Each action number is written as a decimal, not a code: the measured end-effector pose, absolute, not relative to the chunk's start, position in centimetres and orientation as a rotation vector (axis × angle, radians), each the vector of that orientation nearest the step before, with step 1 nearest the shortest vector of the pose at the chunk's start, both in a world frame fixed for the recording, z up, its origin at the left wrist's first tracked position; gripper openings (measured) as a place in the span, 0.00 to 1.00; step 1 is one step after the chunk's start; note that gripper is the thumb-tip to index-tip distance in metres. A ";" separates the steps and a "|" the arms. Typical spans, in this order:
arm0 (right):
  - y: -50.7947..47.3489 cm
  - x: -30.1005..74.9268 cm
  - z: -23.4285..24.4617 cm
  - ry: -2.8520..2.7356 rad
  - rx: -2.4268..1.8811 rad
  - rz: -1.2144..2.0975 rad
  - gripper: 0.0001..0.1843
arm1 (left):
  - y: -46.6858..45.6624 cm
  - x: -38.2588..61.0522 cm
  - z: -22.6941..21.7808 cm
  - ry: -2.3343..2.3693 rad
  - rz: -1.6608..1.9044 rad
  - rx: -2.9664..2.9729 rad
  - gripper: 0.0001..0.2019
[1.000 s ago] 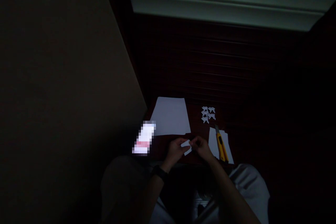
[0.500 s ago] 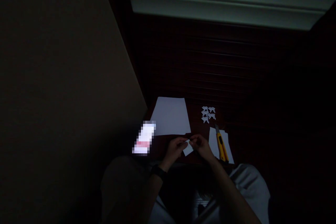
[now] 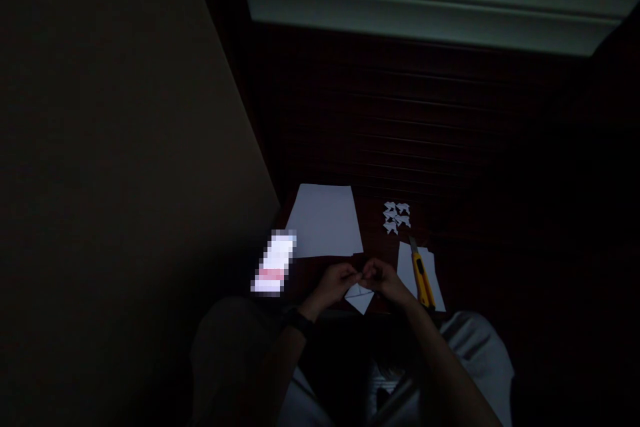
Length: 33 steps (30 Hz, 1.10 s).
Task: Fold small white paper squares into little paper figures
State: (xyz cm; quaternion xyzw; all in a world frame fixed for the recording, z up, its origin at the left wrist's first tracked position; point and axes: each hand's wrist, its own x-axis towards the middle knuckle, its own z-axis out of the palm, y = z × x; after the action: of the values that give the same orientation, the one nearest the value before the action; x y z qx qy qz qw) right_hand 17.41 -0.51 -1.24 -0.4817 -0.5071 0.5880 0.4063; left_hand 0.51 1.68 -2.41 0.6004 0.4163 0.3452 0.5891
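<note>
A small white piece of paper (image 3: 361, 301) with crease lines hangs between my hands at the near edge of the dark table, one corner pointing toward me. My left hand (image 3: 338, 283) pinches its upper left part with the fingertips. From the other side my right hand (image 3: 385, 279) grips the upper right part, its fingertips close to those of the left. The top of the paper is hidden behind my fingers. Just right of my right hand, a yellow utility knife (image 3: 423, 280) lies on a stack of white paper (image 3: 406, 269), its blade end pointing away from me.
A large white sheet (image 3: 325, 220) lies at the table's back left. Beside it at the left is a lit phone (image 3: 274, 263), its screen pixelated. Several small folded paper figures (image 3: 396, 217) sit together at the back right. A wall (image 3: 125, 147) rises on the left.
The small paper has turned and shows more of its surface, with creases now visible and a corner pointing toward me. My fingertips have come closer together at its top.
</note>
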 end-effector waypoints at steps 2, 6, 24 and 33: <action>-0.5 17.4 -1.3 -1.283 -1.196 1.466 0.15 | 1.7 0.5 -2.5 0.963 0.815 1.425 0.14; -0.4 17.4 -1.5 -1.299 -1.176 1.429 0.14 | 1.7 0.5 -2.8 0.974 0.816 1.471 0.13; 0.2 17.6 -1.6 -1.399 -1.195 1.536 0.20 | 1.4 0.7 -3.2 1.103 0.842 1.583 0.14; 0.5 17.4 -2.6 -1.341 -1.224 1.491 0.19 | 1.0 0.5 -2.2 1.055 0.789 1.466 0.15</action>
State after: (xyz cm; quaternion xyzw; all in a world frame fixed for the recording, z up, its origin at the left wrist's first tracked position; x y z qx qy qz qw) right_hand 17.42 0.51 -2.59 -0.4805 -0.5266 0.5855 0.3860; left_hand 0.48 1.04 -2.24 0.6201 0.4462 0.3335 0.5525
